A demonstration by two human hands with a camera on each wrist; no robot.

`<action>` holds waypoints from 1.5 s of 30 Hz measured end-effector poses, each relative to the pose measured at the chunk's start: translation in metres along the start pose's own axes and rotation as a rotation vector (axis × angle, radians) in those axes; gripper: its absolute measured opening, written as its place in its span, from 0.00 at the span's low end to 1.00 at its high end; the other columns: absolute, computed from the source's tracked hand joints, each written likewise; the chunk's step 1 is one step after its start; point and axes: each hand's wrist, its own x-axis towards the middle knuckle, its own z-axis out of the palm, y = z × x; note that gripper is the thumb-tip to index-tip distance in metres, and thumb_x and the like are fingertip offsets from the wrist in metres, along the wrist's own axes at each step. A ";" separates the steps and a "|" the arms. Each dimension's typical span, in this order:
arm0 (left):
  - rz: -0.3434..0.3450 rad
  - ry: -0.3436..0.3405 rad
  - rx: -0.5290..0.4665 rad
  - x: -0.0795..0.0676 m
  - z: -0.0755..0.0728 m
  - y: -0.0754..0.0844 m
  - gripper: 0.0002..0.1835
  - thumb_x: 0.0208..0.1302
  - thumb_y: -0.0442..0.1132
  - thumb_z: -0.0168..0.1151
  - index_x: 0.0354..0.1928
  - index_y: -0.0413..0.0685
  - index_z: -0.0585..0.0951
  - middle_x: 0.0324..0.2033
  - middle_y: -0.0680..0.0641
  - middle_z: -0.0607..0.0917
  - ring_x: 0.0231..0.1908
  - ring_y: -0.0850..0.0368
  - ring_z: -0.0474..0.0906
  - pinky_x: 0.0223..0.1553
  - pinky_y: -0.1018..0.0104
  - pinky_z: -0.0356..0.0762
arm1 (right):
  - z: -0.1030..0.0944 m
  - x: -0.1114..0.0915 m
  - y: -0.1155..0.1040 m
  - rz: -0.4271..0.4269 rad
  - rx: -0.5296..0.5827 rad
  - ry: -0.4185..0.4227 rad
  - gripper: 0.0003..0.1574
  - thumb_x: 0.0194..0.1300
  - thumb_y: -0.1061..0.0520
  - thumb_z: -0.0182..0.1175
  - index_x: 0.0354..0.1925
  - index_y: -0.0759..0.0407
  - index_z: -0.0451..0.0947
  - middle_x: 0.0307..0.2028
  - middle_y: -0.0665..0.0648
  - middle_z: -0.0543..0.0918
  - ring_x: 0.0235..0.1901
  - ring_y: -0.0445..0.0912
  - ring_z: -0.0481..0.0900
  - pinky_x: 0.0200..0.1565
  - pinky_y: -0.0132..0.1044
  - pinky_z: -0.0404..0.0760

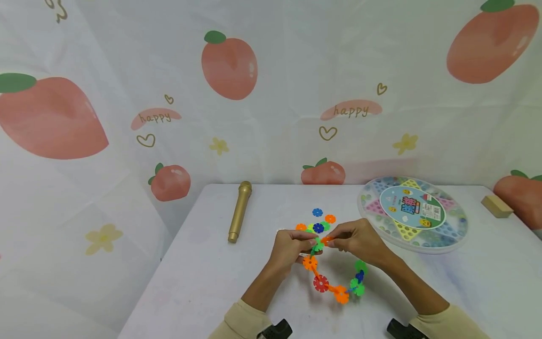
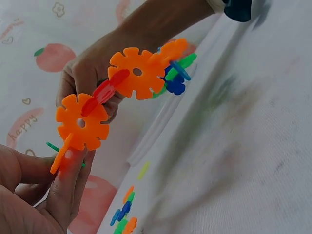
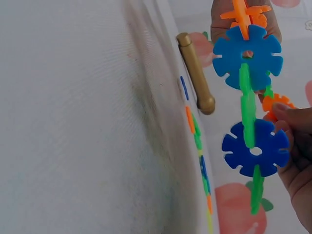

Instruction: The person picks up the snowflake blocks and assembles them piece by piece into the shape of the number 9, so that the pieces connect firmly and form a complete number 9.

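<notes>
A chain of slotted, flower-shaped plastic snowflake discs hangs in a loop between the hands, over the white table. It includes a red disc (image 1: 321, 283), an orange disc (image 1: 341, 294) and a dark blue disc (image 3: 256, 148). The left hand (image 1: 288, 247) pinches a green disc (image 1: 318, 244) at one end of the chain. Opposite it, the right hand (image 1: 360, 240) pinches a small orange disc (image 3: 278, 105) between thumb and finger, right at the green one. The chain's other end, with a green disc (image 1: 361, 266), dangles free below the right wrist.
Several loose discs, among them a blue disc (image 1: 317, 212), lie just beyond the hands. A gold microphone-shaped stick (image 1: 240, 212) lies at the back left. To the right are a round game board (image 1: 368, 221) and a wooden block (image 1: 497, 206), near a printed backdrop (image 1: 271, 132).
</notes>
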 end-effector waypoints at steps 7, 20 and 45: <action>-0.003 0.003 0.022 -0.001 0.002 -0.001 0.09 0.70 0.33 0.69 0.47 0.36 0.91 0.36 0.43 0.93 0.36 0.49 0.93 0.20 0.77 0.74 | 0.001 0.001 0.002 -0.043 -0.018 -0.014 0.09 0.66 0.65 0.71 0.34 0.52 0.93 0.31 0.50 0.92 0.26 0.56 0.85 0.30 0.37 0.86; 0.002 -0.026 0.016 -0.001 0.003 -0.003 0.12 0.72 0.36 0.66 0.50 0.38 0.90 0.39 0.43 0.93 0.39 0.49 0.93 0.27 0.73 0.83 | -0.007 0.003 0.001 -0.016 -0.025 -0.059 0.06 0.68 0.63 0.71 0.37 0.54 0.93 0.34 0.50 0.92 0.31 0.55 0.88 0.34 0.36 0.88; 0.027 -0.093 0.111 0.005 -0.003 -0.003 0.09 0.67 0.38 0.73 0.46 0.43 0.91 0.40 0.49 0.90 0.31 0.52 0.91 0.41 0.63 0.90 | -0.018 0.006 0.010 0.072 -0.112 -0.112 0.11 0.70 0.56 0.71 0.49 0.55 0.89 0.39 0.48 0.90 0.41 0.44 0.84 0.42 0.34 0.85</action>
